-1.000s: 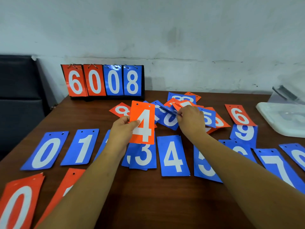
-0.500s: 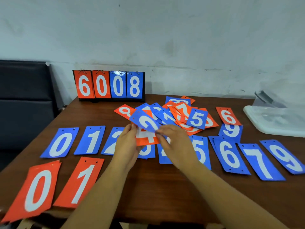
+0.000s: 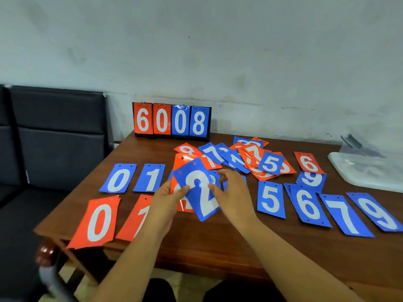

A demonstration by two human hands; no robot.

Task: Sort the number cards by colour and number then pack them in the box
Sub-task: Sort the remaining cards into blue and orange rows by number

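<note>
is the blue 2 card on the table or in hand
In hand: the left hand pinches the blue 2 card over an orange card; the right hand touches its right edge.

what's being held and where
Left hand pinches blue number 2 card and orange card behind it by their left edges; right hand pinches blue card's right edge.

The surface (image 3: 218,243) carries a row of blue cards (image 3: 270,199), orange cards (image 3: 100,223) at eight o'clock, a mixed pile (image 3: 250,160) at twelve, a scoreboard (image 3: 171,120) at eleven, a box (image 3: 368,171) at two.
</note>
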